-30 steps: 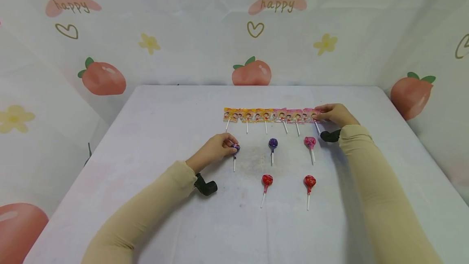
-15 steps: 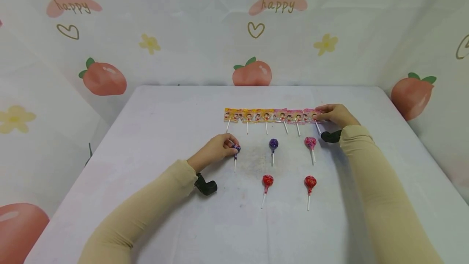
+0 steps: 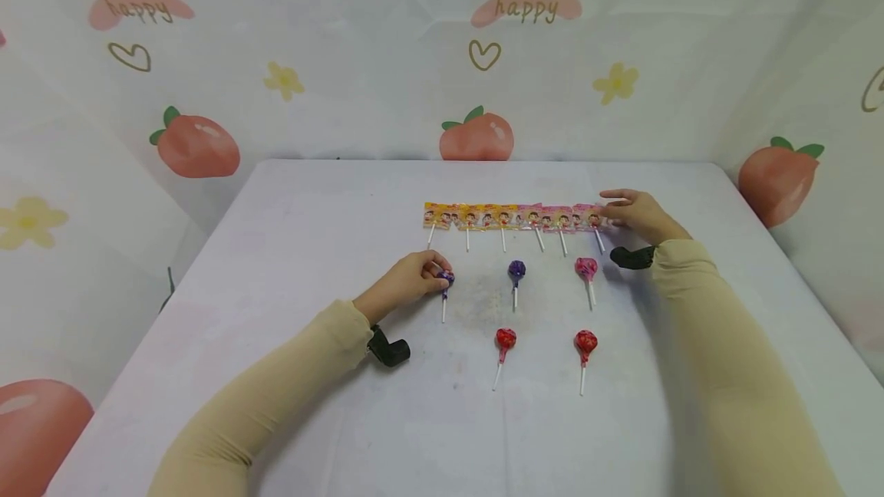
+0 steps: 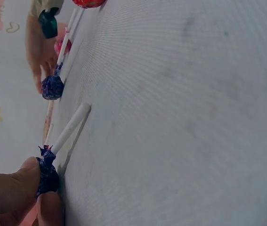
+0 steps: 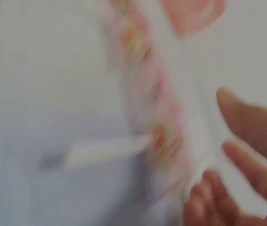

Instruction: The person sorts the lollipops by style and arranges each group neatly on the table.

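My left hand [image 3: 402, 281] pinches the purple-wrapped head of a lollipop [image 3: 447, 280] between thumb and fingers; its white stick points toward me on the table. The left wrist view shows the same purple lollipop [image 4: 48, 176] close up. My right hand [image 3: 642, 217] is beside the right end of a row of flat-packed lollipops, its fingers loose and apart. Nearest to it lies a pink-packaged lollipop [image 3: 588, 216], which looks apart from the fingers in the blurred right wrist view. Yellow-packaged lollipops [image 3: 470, 217] form the left half of that row.
A second purple lollipop [image 3: 516, 271] and a pink one [image 3: 586, 268] lie to the right of the held one. Two red lollipops, one left [image 3: 506, 339] and one right [image 3: 585, 341], lie nearer to me. A printed cloth [image 3: 373, 98] hangs behind the white table [image 3: 311, 205].
My right hand has let go of the pink-packaged lollipop at the row's end and shifted slightly right, its fingers spreading. The left hand keeps its pinch in place.
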A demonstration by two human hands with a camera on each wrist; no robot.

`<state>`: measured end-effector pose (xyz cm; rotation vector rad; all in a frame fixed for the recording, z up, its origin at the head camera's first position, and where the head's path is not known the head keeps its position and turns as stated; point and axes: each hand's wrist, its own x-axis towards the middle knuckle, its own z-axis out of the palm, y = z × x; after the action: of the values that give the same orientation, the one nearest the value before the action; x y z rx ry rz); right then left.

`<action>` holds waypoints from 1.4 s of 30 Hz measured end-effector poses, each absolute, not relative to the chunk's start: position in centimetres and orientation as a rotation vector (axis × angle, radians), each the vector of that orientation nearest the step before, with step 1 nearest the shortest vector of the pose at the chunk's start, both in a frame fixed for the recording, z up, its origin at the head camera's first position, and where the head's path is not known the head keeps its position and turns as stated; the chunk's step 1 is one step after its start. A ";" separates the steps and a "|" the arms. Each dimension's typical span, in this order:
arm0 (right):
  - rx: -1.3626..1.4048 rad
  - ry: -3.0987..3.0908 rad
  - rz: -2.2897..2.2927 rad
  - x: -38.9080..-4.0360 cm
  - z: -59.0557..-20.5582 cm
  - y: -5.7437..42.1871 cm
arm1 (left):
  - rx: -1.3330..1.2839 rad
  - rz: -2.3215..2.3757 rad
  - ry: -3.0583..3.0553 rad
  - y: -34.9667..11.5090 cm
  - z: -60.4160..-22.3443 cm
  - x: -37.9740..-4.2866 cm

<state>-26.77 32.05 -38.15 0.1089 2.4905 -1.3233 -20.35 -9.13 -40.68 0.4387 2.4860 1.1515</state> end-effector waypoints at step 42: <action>-0.451 2.391 -0.899 -22.4 -38.0 18.9 | 0.419 1.146 2.463 -9.0 -40.4 -20.3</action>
<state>-22.37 18.90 -38.02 -0.4509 2.3913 -0.8985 -20.33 -9.04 -40.39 0.4188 2.4634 1.1456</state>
